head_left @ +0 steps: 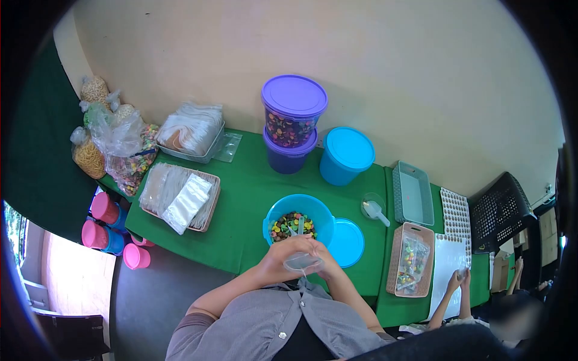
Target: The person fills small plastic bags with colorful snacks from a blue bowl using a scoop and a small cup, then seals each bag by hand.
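In front of my chest, both hands meet around a clear plastic bag (303, 263) with a rounded outline. My left hand (288, 249) curls over its left side, and my right hand (326, 265) closes on its right side; some fingertips are hidden. Just beyond the hands stands a blue tub (328, 218) holding brown, yellow, green and red pieces (289, 225). A clear scoop handle (301, 225) sticks up out of these pieces. The blue lid (348, 242) lies on the green cloth, against the tub's right side.
Left are baskets of plastic bags (191, 201) (192, 129) and snack sacks (90, 157). Lidded purple tubs (295, 96) and a blue one (348, 153) stand behind. Right are a scoop in a bowl (376, 210), a basket of filled packets (414, 260) and another person's hands (459, 280).
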The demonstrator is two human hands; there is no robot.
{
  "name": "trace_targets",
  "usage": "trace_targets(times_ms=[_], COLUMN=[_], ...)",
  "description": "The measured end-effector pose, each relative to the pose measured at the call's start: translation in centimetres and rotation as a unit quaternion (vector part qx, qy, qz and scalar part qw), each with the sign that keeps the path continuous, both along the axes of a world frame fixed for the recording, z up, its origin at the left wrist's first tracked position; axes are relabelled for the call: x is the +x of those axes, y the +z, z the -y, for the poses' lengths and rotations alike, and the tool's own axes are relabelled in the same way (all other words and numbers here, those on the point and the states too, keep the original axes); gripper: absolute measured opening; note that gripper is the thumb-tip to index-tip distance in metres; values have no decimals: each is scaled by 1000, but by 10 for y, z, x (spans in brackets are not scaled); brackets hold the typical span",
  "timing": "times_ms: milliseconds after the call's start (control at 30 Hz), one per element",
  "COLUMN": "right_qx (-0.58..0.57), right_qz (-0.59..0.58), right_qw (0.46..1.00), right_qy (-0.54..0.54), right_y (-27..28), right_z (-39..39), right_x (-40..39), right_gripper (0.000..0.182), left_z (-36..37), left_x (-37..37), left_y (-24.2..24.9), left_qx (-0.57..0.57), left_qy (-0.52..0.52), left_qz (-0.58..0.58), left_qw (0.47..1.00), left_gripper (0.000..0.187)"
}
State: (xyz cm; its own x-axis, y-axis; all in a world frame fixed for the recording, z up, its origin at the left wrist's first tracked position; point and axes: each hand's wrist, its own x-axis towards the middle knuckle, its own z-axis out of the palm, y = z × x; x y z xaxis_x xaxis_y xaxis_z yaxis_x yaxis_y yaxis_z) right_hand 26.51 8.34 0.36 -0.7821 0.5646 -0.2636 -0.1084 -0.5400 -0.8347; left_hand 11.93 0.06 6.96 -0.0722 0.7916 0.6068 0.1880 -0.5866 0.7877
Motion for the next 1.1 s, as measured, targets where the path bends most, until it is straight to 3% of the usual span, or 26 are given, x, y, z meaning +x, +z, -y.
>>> trace_targets(times_ms=[200,267,400,600,700,900,1100], right_qx=[-3,-41,-10,22,1,-83,-123], right_qz=[7,-6,47,-23,-49,25,18], right_qw=[1000,999,999,999,999,996,991], right_qy=[16,14,7,-4,-19,-15,-39], right_y=[-15,-19,-28,-33,-34,-24,-25], right_z=[-3,-2,-3,4,7,7,10], right_x=[7,10,13,12,11,12,7], right_gripper=[47,44,40,39,40,38,33], left_z=[1,0,-2,-2,-2,-2,0], left_x=[-1,0,0,3,2,-1,-4], left_y=[0,-1,-2,1,-1,-5,-19], left_qx=[-25,-41,-48,-48,-48,-56,-46], left_qy=[11,6,-35,-67,-58,-46,-38], left_qz=[-25,-29,-47,-85,-79,-65,14], left_qw=[999,999,997,993,994,995,998], left_gripper=[38,37,35,37,37,36,40])
